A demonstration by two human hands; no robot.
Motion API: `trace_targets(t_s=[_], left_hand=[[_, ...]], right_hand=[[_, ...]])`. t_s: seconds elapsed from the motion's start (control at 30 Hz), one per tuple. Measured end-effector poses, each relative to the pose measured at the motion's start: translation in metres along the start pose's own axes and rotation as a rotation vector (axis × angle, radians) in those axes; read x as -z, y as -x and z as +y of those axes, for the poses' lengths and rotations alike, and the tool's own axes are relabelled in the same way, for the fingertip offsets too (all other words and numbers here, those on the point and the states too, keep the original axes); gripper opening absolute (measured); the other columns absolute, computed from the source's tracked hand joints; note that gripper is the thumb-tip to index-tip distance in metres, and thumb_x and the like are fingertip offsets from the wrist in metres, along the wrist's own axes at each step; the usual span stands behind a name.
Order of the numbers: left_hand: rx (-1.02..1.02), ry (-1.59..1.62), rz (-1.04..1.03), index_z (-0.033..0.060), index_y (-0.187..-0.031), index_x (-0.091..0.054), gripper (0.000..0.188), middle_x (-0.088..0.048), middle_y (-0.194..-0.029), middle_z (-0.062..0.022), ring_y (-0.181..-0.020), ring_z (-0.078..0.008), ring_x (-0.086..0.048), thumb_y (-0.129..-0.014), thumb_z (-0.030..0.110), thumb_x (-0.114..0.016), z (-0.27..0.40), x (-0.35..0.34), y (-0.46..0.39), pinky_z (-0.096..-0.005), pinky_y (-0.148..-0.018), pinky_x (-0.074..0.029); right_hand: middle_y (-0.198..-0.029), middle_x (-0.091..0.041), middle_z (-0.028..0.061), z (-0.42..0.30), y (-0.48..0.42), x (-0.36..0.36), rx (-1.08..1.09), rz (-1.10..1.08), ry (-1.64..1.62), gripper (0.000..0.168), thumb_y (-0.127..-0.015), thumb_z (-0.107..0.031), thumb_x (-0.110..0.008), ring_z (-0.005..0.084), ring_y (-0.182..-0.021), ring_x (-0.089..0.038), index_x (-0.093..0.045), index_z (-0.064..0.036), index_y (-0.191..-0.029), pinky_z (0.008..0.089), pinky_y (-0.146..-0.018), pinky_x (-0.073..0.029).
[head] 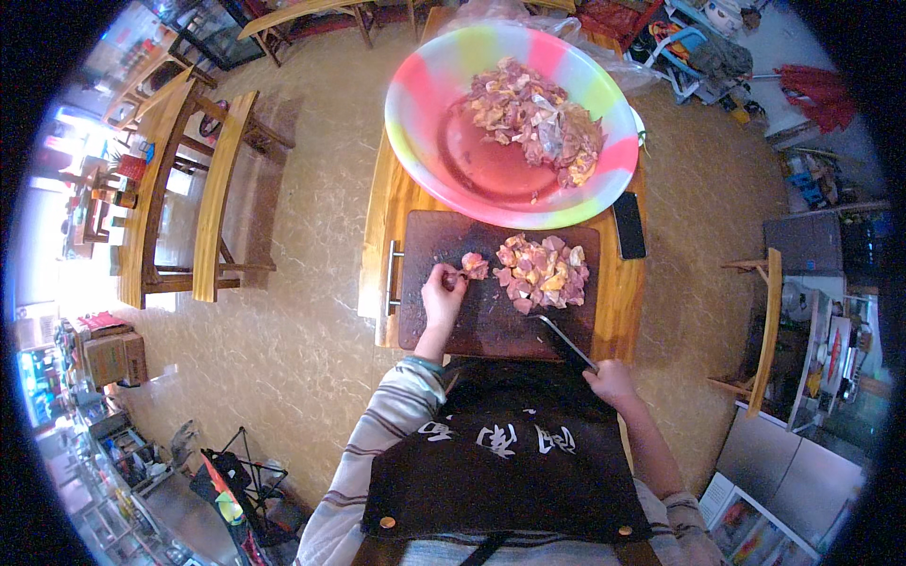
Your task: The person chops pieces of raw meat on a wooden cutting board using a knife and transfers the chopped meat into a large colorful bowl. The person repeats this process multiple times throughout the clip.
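Note:
A dark cutting board with a metal handle lies before me on a wooden table. My left hand is curled over the board's left part, its fingertips pinching a piece of raw meat. To the right of that piece sits a heap of chopped raw meat, pink with yellowish fat or skin. My right hand grips the handle of a knife. The blade is seen nearly edge-on, its tip over the board just below the heap and apart from the left hand.
Beyond the board stands a large multicoloured plastic basin holding more raw meat, a clear plastic bag and reddish liquid. A smartphone lies at the table's right edge. Wooden benches stand to the left, another bench to the right.

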State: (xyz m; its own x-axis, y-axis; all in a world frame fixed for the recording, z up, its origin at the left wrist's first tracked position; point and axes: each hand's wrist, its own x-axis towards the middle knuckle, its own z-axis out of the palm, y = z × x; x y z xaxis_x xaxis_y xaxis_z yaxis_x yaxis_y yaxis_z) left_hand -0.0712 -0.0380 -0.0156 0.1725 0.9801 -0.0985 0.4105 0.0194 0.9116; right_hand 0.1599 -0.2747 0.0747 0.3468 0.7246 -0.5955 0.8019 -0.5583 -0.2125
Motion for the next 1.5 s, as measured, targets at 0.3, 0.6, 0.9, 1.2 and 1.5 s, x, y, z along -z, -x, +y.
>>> trace_targets(t_s=[0.3,0.6,0.9,1.2,1.5], left_hand=[[-0.315,-0.172,-0.122,0.0048,-0.105,-0.056,0.028,-0.051,-0.115,-0.0128,-0.108,-0.0259,-0.046,-0.077,0.008,-0.055,0.009,-0.012,-0.027,-0.0354,-0.095,-0.032],[-0.224,-0.063,-0.326,0.0034,-0.073,-0.052,0.010,-0.051,-0.079,-0.0112,-0.080,-0.0285,-0.051,-0.066,0.003,-0.060,0.011,0.010,-0.018,-0.0362,-0.070,-0.042],[-0.561,-0.322,-0.125,0.0046,-0.089,-0.058,0.019,-0.055,-0.094,-0.0092,-0.087,-0.0278,-0.053,-0.070,0.004,-0.060,-0.024,0.046,0.054,-0.0359,-0.076,-0.044],[-0.517,-0.339,-0.050,0.0049,-0.091,-0.059,0.020,-0.054,-0.094,-0.0104,-0.086,-0.0274,-0.053,-0.071,0.009,-0.060,-0.041,0.035,0.058,-0.0350,-0.074,-0.046],[-0.507,-0.340,-0.001,0.0031,-0.088,-0.058,0.021,-0.052,-0.089,-0.0131,-0.089,-0.0309,-0.051,-0.068,0.007,-0.062,-0.046,0.029,0.061,-0.0367,-0.076,-0.045]], right_hand=[[-0.065,-0.058,0.0198,-0.007,-0.023,0.011,0.118,0.102,0.019,0.029,-0.070,-0.028,-0.060,0.0348,-0.066,-0.059,-0.061,0.000,-0.066,0.0425,-0.063,-0.046],[-0.062,-0.057,0.0191,-0.037,-0.013,0.027,0.049,0.058,-0.052,0.025,-0.071,-0.027,-0.058,0.0356,-0.061,-0.057,-0.061,-0.003,-0.066,0.0438,-0.059,-0.046],[-0.062,-0.057,0.0199,-0.083,-0.025,0.014,0.163,0.109,-0.132,0.022,-0.072,-0.024,-0.057,0.0376,-0.062,-0.057,-0.060,-0.003,-0.067,0.0457,-0.059,-0.046],[-0.061,-0.056,0.0199,-0.133,-0.040,0.008,0.275,0.095,-0.010,0.019,-0.074,-0.020,-0.055,0.0367,-0.062,-0.057,-0.060,-0.003,-0.068,0.0454,-0.058,-0.045],[-0.059,-0.057,0.0187,-0.146,-0.047,0.013,0.380,0.072,0.243,0.014,-0.071,-0.016,-0.055,0.0358,-0.057,-0.058,-0.057,-0.003,-0.065,0.0446,-0.055,-0.047]])
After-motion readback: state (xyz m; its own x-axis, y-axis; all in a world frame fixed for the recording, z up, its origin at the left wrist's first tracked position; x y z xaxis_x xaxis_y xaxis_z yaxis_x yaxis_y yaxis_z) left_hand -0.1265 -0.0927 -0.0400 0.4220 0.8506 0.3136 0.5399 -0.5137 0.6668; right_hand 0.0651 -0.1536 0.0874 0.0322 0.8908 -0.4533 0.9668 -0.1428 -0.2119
